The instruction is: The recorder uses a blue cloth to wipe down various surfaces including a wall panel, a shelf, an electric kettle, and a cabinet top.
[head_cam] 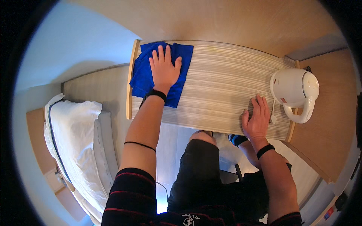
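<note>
My left hand (165, 67) lies flat, fingers spread, on a blue cloth (181, 79) at the left end of a striped tabletop (220, 84). The cloth is spread out in overlapping layers and reaches the wooden edge strip (130, 82). Near the front right of the tabletop, my right hand (256, 118) rests palm down with nothing in it. Just right of that hand stands a white electric kettle (288, 84), its handle pointing towards me. A white plug (273, 118) on a short cord lies between the right hand and the kettle.
A wooden panel (209, 19) rises behind the tabletop, and a lower wooden surface (325, 113) adjoins it on the right. To the left is a bed with white bedding (76, 141). My knees are below the table's front edge, and a thin cable (163, 186) hangs beside them.
</note>
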`<state>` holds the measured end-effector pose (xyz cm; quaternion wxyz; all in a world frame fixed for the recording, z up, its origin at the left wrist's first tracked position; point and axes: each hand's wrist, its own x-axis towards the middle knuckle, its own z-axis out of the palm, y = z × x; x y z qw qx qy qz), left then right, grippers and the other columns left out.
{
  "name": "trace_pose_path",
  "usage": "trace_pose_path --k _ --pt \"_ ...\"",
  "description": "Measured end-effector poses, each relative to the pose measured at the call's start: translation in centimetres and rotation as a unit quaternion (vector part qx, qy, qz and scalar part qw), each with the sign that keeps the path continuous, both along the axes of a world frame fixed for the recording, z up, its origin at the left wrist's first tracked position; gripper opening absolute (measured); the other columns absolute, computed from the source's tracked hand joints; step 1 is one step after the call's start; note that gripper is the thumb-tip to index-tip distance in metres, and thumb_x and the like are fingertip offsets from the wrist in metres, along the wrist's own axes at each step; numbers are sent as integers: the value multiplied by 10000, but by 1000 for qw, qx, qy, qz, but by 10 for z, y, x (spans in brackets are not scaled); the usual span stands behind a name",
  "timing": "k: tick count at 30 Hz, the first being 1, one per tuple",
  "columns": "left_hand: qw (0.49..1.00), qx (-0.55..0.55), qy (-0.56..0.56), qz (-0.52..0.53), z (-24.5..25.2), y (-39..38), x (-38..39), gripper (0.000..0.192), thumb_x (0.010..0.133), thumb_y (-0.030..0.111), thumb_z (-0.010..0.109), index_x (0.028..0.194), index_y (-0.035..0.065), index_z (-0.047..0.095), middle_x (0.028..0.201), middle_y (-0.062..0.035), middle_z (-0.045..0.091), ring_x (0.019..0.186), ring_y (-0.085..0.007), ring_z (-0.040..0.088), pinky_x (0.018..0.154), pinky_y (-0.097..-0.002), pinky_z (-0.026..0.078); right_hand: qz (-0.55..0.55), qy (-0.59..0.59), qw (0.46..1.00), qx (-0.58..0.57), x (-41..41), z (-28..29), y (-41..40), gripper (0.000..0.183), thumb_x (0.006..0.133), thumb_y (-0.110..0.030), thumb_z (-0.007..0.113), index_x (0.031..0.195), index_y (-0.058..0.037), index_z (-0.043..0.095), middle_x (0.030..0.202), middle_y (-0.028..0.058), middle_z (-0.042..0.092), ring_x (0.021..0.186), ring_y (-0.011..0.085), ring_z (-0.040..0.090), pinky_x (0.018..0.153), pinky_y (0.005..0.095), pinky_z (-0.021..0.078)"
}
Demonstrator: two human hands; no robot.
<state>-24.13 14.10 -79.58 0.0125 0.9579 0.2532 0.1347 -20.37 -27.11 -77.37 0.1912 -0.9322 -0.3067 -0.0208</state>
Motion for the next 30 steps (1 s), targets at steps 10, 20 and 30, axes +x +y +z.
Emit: trace_pose_path --k 10,20,30 --pt "994 -64 34 77 13 -43 -150 921 1009 628 581 1623 -27 374 1689 -271 354 1564 -502 291 1277 -616 211 27 -24 998 -43 5 -12 -8 630 981 -322 650 1507 -11 498 1641 222 418 1540 444 343 1257 554 287" --pt "984 -138 94 61 18 -49 -198 959 1018 706 489 1693 63 266 1773 -196 203 1637 -441 124 1314 -575 100 59 102 958 -260 -62 28 -12 1130 978 -708 577 1708 -12 68 1776 272 30 1636 486 5 1296 640 69" --pt "996 -60 2 64 11 -66 -193 781 1068 574 498 1635 46 401 1710 -221 348 1581 -473 268 1289 -589 191 53 211 890 -400 -50 46 4 1497 775 -564 889 1678 -19 -175 1744 311 -182 1603 545 -154 1288 648 -8"
